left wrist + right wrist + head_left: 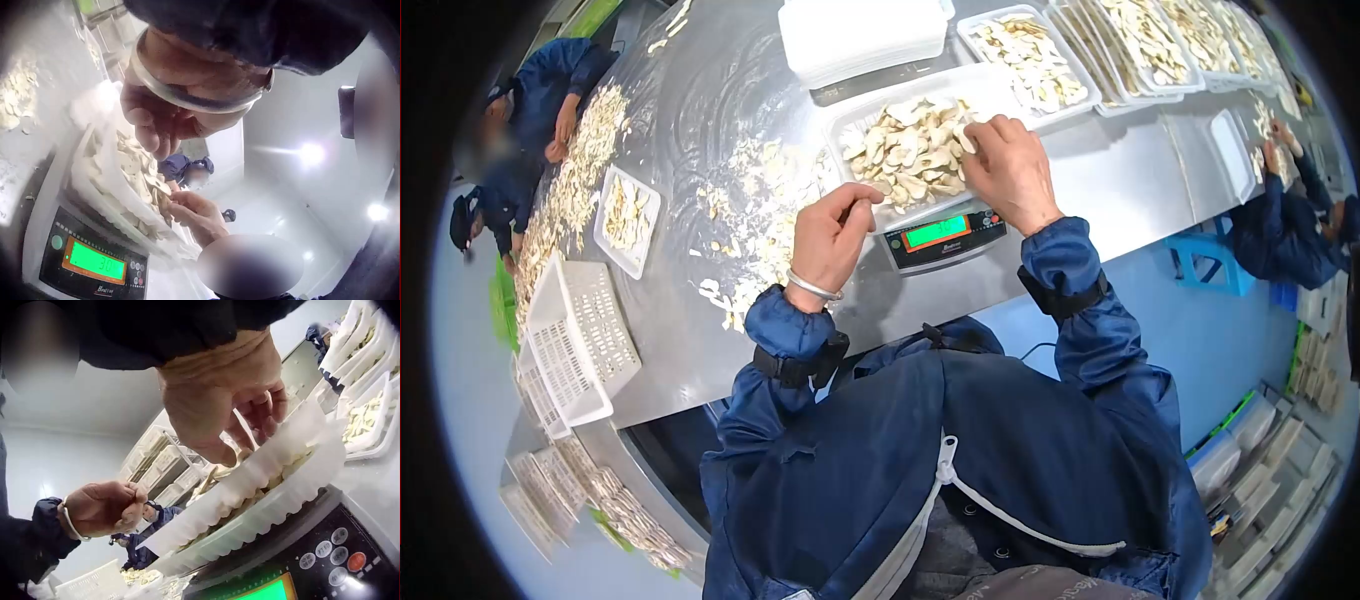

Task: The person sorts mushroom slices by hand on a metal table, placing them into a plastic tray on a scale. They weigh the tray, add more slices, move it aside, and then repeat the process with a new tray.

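Flanking pale slices (912,145), hands (828,245) (1015,170) apart, fingers (853,194) curled

Cream slices (910,145), green display (937,232)

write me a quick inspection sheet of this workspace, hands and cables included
Surface: metal table, smeared in places
Job's things: tray heaped with pale slices, on a scale; green display lit
Clutter: loose slices scattered left of the tray; white basket farther left
Left hand: fingers curled near the tray, nothing seen in them
Right hand: fingers touch the slices, grip unclear
Cables: thin dark line beside the jacket, possibly a cord
Surroundings: people on both sides; blue stool at right
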The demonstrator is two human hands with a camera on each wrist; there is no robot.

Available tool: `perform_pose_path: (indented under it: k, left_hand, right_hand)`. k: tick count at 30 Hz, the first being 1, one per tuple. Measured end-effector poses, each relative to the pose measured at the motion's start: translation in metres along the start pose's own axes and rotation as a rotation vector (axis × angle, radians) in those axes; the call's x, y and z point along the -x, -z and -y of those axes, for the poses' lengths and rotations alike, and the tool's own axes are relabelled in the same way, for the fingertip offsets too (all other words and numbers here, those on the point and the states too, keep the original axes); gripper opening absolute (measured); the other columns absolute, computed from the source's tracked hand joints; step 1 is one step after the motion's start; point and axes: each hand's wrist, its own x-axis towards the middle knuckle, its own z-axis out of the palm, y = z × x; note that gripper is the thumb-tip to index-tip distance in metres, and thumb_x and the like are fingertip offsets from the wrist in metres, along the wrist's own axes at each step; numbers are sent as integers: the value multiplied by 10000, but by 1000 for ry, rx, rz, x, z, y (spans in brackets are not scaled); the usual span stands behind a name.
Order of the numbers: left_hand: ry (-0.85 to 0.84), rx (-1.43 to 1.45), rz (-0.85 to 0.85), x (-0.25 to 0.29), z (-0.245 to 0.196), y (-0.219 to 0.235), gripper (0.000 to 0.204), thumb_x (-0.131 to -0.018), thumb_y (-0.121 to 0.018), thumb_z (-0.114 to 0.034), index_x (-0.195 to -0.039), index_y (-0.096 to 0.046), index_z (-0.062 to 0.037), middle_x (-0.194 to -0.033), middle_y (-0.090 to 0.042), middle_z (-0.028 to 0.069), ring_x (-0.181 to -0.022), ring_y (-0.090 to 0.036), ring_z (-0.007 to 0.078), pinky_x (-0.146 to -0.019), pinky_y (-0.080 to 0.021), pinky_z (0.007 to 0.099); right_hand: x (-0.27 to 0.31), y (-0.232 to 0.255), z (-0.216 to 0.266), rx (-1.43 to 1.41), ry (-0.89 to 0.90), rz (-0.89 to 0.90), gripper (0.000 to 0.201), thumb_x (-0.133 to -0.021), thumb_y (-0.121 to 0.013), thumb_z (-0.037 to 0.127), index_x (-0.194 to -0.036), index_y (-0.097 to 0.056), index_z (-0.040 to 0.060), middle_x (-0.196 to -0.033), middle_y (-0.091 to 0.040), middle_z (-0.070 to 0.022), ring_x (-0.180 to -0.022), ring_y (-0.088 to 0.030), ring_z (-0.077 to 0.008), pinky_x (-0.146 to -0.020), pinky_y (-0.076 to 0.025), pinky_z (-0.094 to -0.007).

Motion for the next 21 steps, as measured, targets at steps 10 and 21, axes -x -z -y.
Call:
perform_pose_path:
  k: [10,21]
  left_hand:
    - [164,365,105,10,3,-2,223,-931,-569,-161,-1061,-642,4,-711,-620,22,-664,-571,74,-622,-461,217]
    - [229,396,215,32,11,16,179,-930,-615,-172,-994,-628,-5,-766,-651,37,-630,-584,66,-555,-439,194]
  right_hand:
    - [1,13,-2,-346,-239,-152,123,-808,-627,63,-911,-675,18,-802,-644,-111,-708,-595,-227,-664,-470,-337]
    - [16,63,45,-561,-173,-21,199,-849,-610,18,-1040,-659,-9,-847,-665,-61,-784,-584,-110,-737,-472,-252]
